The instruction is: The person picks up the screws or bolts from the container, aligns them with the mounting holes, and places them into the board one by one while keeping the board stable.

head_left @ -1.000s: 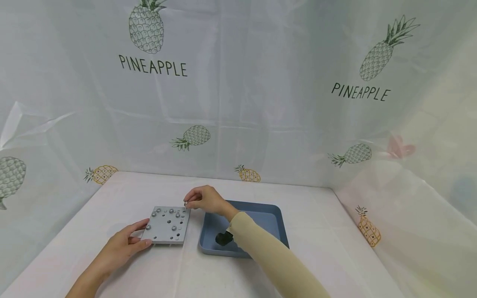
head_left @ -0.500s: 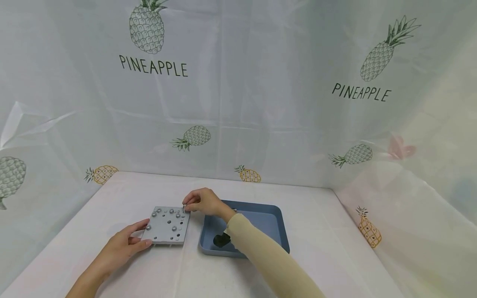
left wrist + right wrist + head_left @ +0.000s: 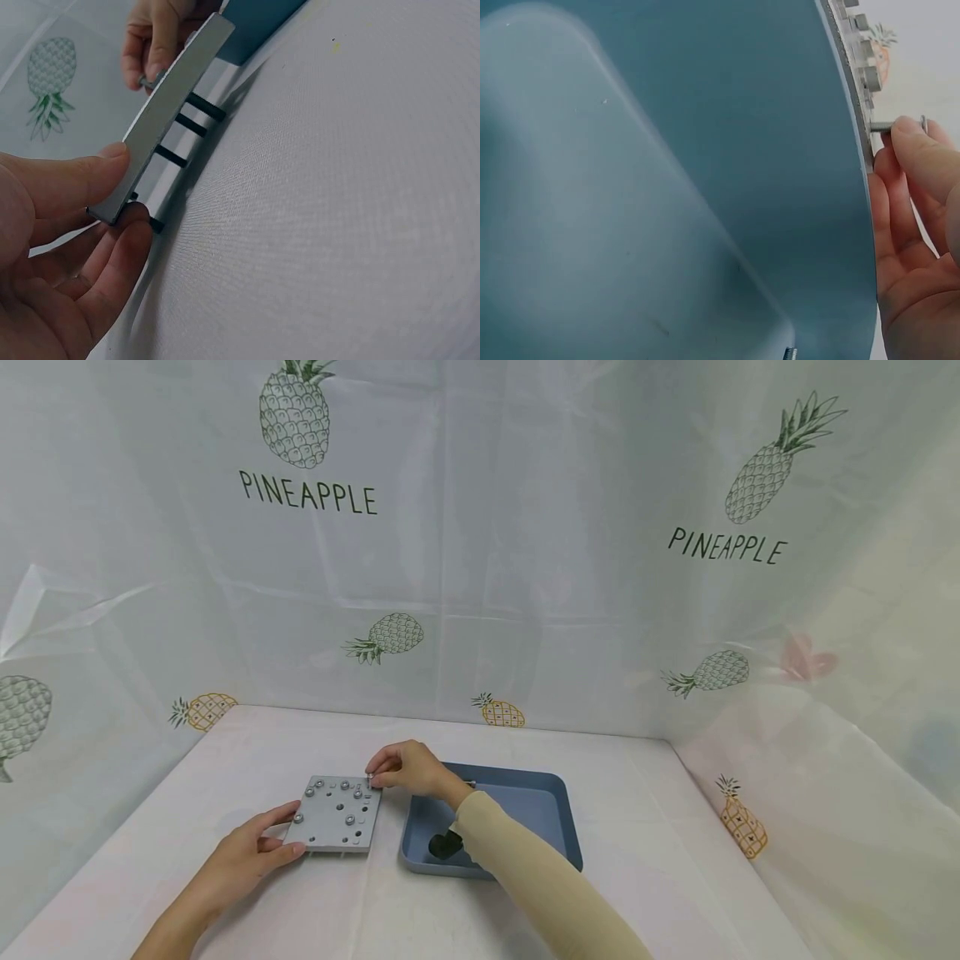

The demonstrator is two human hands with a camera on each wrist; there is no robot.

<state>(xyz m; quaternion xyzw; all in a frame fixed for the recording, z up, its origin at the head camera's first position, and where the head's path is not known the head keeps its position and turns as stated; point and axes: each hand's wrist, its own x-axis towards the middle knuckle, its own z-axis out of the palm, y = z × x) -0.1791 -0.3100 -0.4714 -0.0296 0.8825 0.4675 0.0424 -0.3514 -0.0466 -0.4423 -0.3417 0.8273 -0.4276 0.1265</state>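
Note:
In the head view, my left hand (image 3: 243, 858) grips the near left edge of a grey metal plate (image 3: 324, 823) with several holes and bolts in it. Seen from the left wrist, the thumb lies on the plate's front edge with fingers underneath, and dark bolt shanks (image 3: 204, 106) stick out below. My right hand (image 3: 408, 768) pinches a small silver bolt (image 3: 885, 127) between thumb and fingers over the plate's far right corner. From the right wrist, the bolt's tip meets the plate's face; whether it sits in a hole is hidden.
A blue tray (image 3: 536, 806) stands right of the plate, under the right forearm. In it are a black rounded object (image 3: 444, 845), partly covered by the sleeve, and a small metal bolt (image 3: 470, 783). A pineapple-printed sheet (image 3: 525, 568) hangs behind the white-covered table (image 3: 630, 843).
My right hand has come down slightly and a little left, bringing the bolt to the plate's corner. The bolt in the tray has come into view. My left hand and the plate stay put.

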